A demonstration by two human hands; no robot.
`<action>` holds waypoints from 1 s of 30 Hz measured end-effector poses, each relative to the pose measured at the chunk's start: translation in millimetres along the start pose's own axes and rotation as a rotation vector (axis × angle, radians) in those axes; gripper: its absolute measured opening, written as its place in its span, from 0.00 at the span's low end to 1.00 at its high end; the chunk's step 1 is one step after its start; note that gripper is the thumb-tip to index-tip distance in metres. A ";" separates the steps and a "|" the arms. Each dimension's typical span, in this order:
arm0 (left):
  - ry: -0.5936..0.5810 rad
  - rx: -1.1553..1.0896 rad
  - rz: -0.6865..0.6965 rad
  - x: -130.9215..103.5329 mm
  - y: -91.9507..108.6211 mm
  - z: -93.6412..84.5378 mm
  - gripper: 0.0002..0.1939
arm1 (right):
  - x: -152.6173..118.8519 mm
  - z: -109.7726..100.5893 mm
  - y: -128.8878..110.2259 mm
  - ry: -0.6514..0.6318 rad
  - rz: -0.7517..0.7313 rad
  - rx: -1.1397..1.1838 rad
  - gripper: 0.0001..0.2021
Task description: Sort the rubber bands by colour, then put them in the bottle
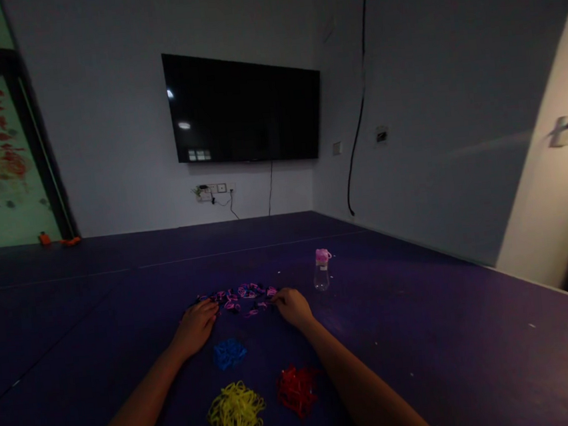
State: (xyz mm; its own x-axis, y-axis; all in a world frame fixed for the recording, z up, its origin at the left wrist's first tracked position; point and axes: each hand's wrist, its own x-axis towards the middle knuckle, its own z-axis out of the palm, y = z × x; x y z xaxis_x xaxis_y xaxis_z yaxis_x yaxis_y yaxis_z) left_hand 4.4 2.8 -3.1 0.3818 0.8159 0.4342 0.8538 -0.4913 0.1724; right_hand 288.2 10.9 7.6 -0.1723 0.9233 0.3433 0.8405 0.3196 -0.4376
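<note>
A loose, spread-out row of small pink, purple and dark bands [246,291] lies on the dark purple surface between my two hands. At its left end rests my left hand [196,325], fingers stretched out and lying over the edge of the bands. My right hand [293,306] is at the right end, its fingers curled and pressed together against the bands; whatever is between the fingertips is too small to make out. Nearer to me are a blue pile of bands [230,353], a yellow pile of rubber bands [237,415] and a red pile of bands [297,390] beside my right forearm.
A clear bottle with a pink cap [322,273] stands upright to the right of my right hand. Small white specks dot the purple surface [426,333]. A dark television [246,109] hangs on the far wall, and a black cable [357,125] dangles along the right wall.
</note>
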 end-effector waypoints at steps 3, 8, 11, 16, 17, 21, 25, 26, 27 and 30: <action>0.016 0.010 -0.010 -0.6 4.6 -4.5 0.17 | 0.8 1.2 0.9 -0.004 -0.001 0.010 0.15; 0.075 0.046 -0.089 -3.3 12.9 -12.9 0.14 | 0.7 1.1 1.2 -0.007 -0.001 0.000 0.14; 0.088 0.098 -0.152 -4.7 14.2 -15.9 0.13 | 0.0 0.6 1.3 -0.005 -0.007 -0.017 0.15; 0.147 0.159 -0.193 -4.1 13.1 -16.6 0.14 | 0.2 1.3 2.1 0.008 -0.020 0.003 0.15; 0.154 0.142 -0.167 -3.5 12.9 -15.9 0.14 | 0.2 1.4 2.0 0.011 -0.019 0.005 0.15; 0.098 0.024 0.022 -1.9 10.1 -9.3 0.16 | -0.4 0.9 0.2 0.010 -0.006 0.007 0.15; 0.020 -0.009 0.040 -2.6 3.9 -1.5 0.17 | -1.2 0.2 -1.1 0.018 0.000 0.008 0.15; 0.015 -0.007 0.035 -2.8 2.6 -0.3 0.17 | -1.2 0.3 -1.0 0.020 0.002 0.005 0.15; 0.012 -0.004 0.034 -2.9 1.6 0.5 0.17 | -1.0 0.4 -0.8 0.018 0.003 0.001 0.15; 0.011 0.020 0.038 -2.5 1.0 0.5 0.17 | 0.4 1.4 0.3 0.008 -0.002 -0.006 0.15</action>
State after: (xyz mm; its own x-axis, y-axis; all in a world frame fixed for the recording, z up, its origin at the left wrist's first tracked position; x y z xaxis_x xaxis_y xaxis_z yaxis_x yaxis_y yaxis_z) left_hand 4.5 0.4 -4.5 0.4107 0.7930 0.4500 0.8453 -0.5161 0.1380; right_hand 287.7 11.6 6.4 -0.1695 0.9209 0.3510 0.8434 0.3198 -0.4317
